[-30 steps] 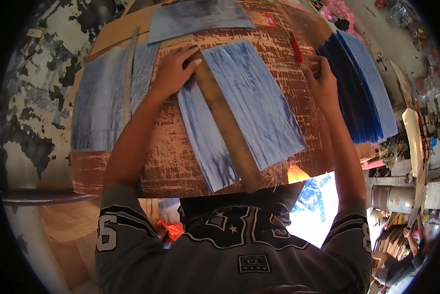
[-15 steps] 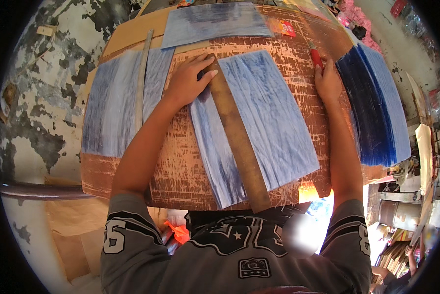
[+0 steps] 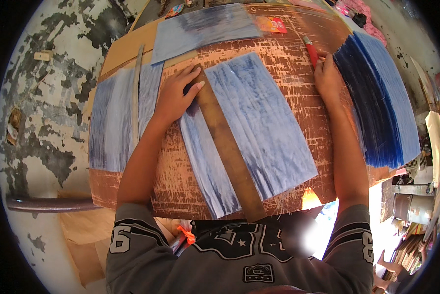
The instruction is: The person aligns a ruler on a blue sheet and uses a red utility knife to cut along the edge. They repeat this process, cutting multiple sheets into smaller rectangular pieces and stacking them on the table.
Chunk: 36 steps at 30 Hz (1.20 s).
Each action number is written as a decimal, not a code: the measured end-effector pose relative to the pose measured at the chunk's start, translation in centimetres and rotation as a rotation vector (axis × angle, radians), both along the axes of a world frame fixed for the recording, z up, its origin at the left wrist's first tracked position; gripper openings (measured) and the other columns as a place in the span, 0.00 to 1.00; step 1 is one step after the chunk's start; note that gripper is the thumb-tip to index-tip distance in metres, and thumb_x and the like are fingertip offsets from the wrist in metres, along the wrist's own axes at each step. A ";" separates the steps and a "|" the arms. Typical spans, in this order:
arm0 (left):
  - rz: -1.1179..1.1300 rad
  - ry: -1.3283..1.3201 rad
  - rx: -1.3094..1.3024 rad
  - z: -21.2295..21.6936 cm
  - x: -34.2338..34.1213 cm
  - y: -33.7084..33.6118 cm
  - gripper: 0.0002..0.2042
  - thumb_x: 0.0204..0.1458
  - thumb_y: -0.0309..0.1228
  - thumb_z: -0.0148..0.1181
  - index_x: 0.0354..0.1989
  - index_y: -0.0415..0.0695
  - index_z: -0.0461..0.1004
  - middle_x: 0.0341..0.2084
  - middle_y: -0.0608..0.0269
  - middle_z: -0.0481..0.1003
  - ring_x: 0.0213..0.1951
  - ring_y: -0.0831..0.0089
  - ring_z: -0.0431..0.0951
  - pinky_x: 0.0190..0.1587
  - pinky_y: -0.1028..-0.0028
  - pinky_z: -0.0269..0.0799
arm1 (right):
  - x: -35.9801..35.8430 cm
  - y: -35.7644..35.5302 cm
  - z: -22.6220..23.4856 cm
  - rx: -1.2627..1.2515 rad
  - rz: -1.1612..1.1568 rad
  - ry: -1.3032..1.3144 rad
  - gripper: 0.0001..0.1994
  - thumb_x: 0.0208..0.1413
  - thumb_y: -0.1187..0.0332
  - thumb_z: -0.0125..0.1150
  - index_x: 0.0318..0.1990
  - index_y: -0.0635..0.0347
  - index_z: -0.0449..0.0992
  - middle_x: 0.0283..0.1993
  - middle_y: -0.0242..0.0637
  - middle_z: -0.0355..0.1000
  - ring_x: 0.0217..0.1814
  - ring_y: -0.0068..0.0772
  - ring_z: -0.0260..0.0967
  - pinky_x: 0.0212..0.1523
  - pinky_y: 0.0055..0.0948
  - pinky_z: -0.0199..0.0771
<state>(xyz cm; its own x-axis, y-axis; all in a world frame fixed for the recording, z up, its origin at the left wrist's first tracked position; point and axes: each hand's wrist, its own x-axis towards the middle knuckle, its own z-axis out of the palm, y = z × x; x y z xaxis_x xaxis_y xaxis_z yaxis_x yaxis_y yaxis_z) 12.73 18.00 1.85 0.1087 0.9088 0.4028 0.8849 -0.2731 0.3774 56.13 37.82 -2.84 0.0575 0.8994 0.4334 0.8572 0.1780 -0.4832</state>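
My left hand presses its fingertips and thumb on the far end of a long brown straightedge. The straightedge lies lengthwise over a streaky blue-and-white sheet, leaving a narrower strip of it on the left. Beyond the sheet's right side, my right hand is closed around a red-handled knife, its tip pointing away from me. The knife is apart from the sheet and the straightedge.
The sheets rest on a scored brown board. A thick stack of blue sheets stands at right. More bluish sheets lie at far left and at the back, near a red-orange packet. A narrow strip crosses the left sheets.
The whole view has shifted slightly. My left hand stays on the straightedge, and my right hand still holds the knife near the same part of the board.
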 end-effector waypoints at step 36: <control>0.043 0.018 -0.032 -0.7 -0.5 -0.3 0.27 0.70 0.49 0.59 0.71 0.48 0.78 0.76 0.55 0.71 0.73 0.48 0.70 0.77 0.51 0.60 | -1.3 -1.3 1.8 -0.073 -0.040 -0.119 0.23 0.70 0.47 0.64 0.62 0.53 0.76 0.48 0.54 0.85 0.51 0.60 0.84 0.51 0.54 0.79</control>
<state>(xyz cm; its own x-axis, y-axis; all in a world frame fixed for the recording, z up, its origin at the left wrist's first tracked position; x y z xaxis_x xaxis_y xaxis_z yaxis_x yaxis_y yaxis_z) 12.23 17.72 1.16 0.0761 0.9252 0.3717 0.9024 -0.2225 0.3691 54.79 36.57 -1.04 0.0459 0.9268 0.3728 0.9149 0.1108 -0.3881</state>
